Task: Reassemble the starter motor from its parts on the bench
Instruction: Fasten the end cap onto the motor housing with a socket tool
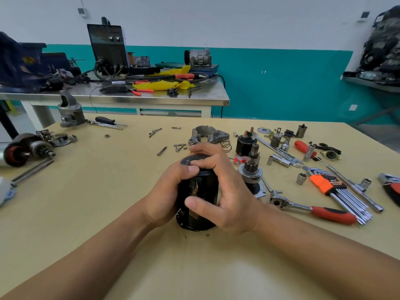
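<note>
At centre of surface (104, 198), black motor housing (202, 182) upright on its flanged end, clamped between both hands. Left hand (167, 191) wrapped round left side of body, thumb up at top rim. Right hand (231, 191) closed on right side, thumb across front of body, fingers (205, 163) curled over dark end cap (189, 159) on top. Torn brownish label on housing front, between the thumbs. Forearms in from bottom edge.

Just right of right hand: pinion drive (252, 167) upright, gear end up; touching the hand or not, cannot tell. Behind it, black solenoid (243, 145) with copper terminals. Beyond the hands, aluminium nose housing (207, 133), coil spring (226, 145) just beside it on the right. Loose bolts (179, 146) just left of nose housing, one longer bolt farther left.

Right side of surface: ratchet (313, 210) with red handle, hex key set (329, 185) in orange holder, loose sockets (301, 178), spanners, red-handled screwdriver (301, 146).

Far left edge: armature (16, 152) with copper windings, lying on its side. Back left corner: grey cast housing (70, 114) upright, black-handled screwdriver (106, 120) just to its right.

Behind, well apart: steel table (129, 97) with dark control box (108, 46), yellow cloth (164, 84), cables, orange-handled pliers. Teal and white wall at back.
</note>
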A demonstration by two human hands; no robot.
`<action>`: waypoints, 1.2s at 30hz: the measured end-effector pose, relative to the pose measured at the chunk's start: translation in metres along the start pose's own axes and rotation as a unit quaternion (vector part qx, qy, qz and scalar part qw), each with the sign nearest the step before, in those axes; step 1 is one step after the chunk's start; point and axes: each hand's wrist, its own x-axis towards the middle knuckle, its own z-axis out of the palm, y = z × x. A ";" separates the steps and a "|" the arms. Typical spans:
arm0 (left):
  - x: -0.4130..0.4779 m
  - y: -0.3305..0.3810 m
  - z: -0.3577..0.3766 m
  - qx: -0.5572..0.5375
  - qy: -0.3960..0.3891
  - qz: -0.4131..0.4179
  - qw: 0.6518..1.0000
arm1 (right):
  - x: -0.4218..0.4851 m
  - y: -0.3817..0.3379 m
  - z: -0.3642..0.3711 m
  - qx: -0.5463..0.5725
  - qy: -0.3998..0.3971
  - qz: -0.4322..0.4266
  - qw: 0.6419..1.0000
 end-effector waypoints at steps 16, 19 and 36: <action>0.006 -0.012 0.003 0.076 0.063 0.036 0.994 | 0.011 -0.033 -0.083 -0.033 0.102 0.104 0.989; 0.006 -0.012 0.003 0.101 0.089 0.075 0.988 | 0.006 -0.034 -0.082 -0.111 0.038 0.100 0.988; -0.005 0.005 -0.011 0.222 0.079 0.147 0.961 | 0.006 -0.038 -0.035 -0.359 -0.370 0.317 0.796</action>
